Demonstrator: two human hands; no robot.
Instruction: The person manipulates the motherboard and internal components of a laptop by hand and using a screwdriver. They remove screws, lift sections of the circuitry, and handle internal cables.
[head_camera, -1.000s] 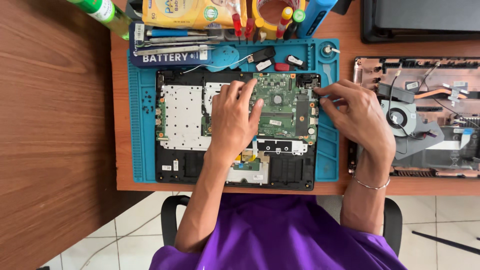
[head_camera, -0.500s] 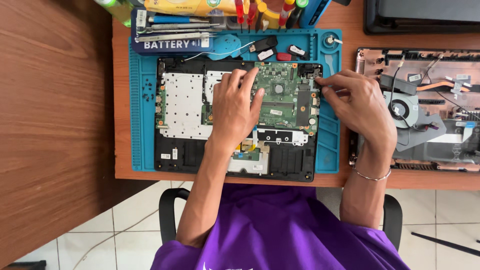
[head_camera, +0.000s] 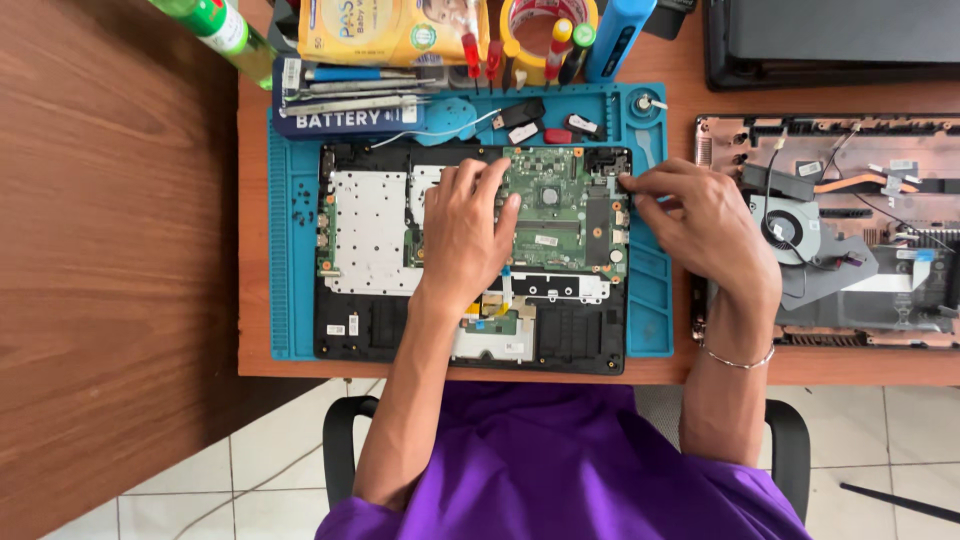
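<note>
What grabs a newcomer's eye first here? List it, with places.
An opened laptop base lies on a blue work mat at centre, its green circuit board bare. The left hand rests flat on the board; the right hand pinches at its right edge. A second stripped chassis with a fan sits to the right.

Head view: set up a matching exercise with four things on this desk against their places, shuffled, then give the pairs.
Things:
1. left hand
2. right hand
3. cooling fan
4. green bottle

Places:
A. top left corner of the picture
B. flat on the green circuit board
C. in the second opened casing, right of the blue mat
D. at the open laptop's right edge

Pairs: 1-B, 2-D, 3-C, 4-A
</note>
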